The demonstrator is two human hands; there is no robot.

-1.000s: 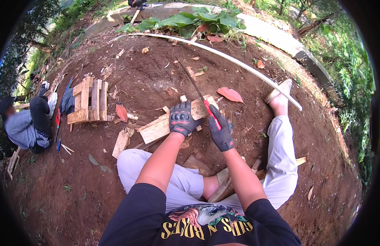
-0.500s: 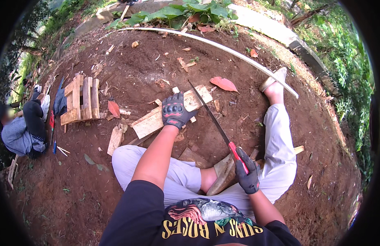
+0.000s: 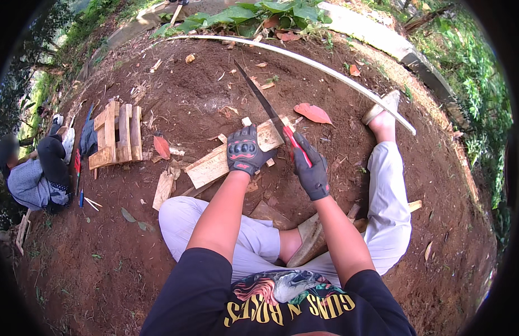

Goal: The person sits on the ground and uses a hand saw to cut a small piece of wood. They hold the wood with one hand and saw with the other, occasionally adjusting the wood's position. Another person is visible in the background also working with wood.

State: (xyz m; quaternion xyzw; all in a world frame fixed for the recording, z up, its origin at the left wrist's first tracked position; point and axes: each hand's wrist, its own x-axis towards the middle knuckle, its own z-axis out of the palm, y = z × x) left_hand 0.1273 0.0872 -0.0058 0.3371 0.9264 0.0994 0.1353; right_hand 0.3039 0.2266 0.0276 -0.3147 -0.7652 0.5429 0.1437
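Observation:
A pale wooden board [image 3: 205,170] lies at a slant on the ground in front of my crossed leg, raised a little by pieces beneath it. My left hand [image 3: 244,150], in a black glove with padded knuckles, presses on the board, its fingers curled over the far edge and the thumb pointing right. In my right hand [image 3: 312,169], also gloved, is the red handle of a handsaw [image 3: 263,102]. The dark blade crosses the board's right end and points far left, its tip beyond the board. Whether the teeth are in the wood I cannot tell.
A small slatted wooden piece [image 3: 118,133] stands at the left, close to a seated person [image 3: 38,173] and another red-handled tool [image 3: 78,162]. A long pale strip [image 3: 304,61] curves across the far side. Wood scraps [image 3: 164,187] and a red leaf [image 3: 313,113] lie around the board.
My right hand has pushed the saw away from my body, up and to the left, so the handle is now near the board. My left hand stays on the board.

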